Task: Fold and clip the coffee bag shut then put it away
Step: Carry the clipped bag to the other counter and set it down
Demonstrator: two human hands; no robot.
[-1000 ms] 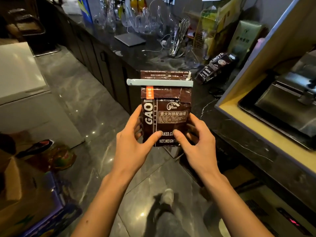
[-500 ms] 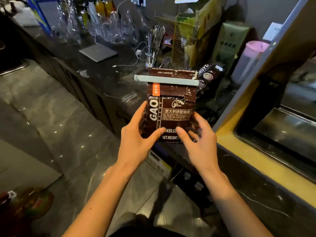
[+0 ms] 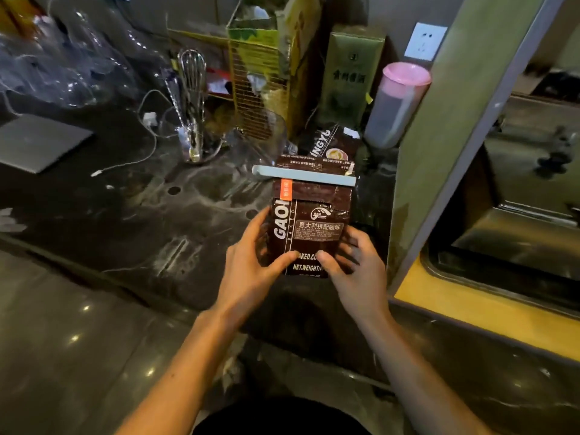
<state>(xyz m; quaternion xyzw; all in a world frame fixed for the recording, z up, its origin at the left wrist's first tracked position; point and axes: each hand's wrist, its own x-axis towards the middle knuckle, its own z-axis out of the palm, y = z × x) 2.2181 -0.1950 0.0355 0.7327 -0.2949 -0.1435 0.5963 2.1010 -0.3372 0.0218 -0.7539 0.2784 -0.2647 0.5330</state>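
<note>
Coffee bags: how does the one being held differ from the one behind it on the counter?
1. The held coffee bag is gripped by the left hand and right hand; the second bag is touched by neither.
2. The held coffee bag has a pale clip across its folded top; no clip shows on the second bag.
3. The held coffee bag faces the camera upright; the second bag leans, partly hidden.

Both are dark brown with white lettering.

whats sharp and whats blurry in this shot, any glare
Head view: dim, warm light; the coffee bag and its clip read sharply; the glassware at far left is smeared; small glare spots dot the floor; wide-angle bending tilts the yellow-edged frame.
</note>
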